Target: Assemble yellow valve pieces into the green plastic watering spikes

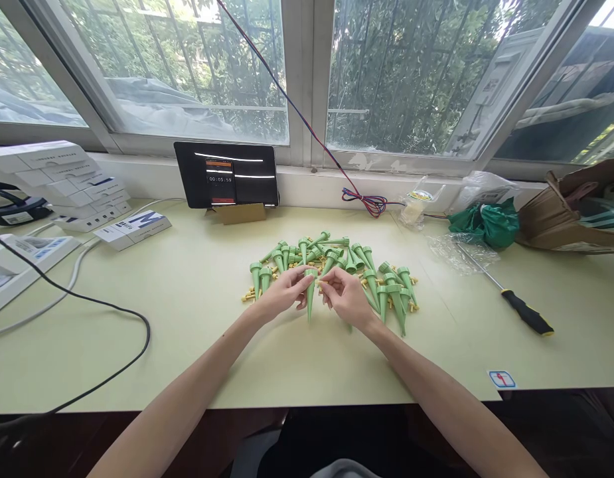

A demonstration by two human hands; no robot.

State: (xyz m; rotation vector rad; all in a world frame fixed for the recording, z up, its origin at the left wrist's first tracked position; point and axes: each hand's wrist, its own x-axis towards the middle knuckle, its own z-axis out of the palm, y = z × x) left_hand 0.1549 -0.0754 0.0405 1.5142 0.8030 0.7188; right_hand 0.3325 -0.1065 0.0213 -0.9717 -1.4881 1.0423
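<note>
A green plastic watering spike (310,299) hangs point down in my left hand (287,292), its wide capped end between thumb and fingers. Close beside it, my right hand (345,296) is closed in a pinch. A small yellow piece (318,282) shows at those fingertips, right against the spike's upper side; I cannot tell whether it is seated in the spike. Behind and to the right of my hands lies a loose heap of similar green spikes (397,302), with small yellow pieces (249,295) scattered among and around them.
A black-handled screwdriver (526,312) lies at the right, near crumpled clear plastic and a green bag (490,222). At the back stands a dark tablet (187,174) showing a timer. White boxes (62,176), a power strip and a black cable (137,312) occupy the left.
</note>
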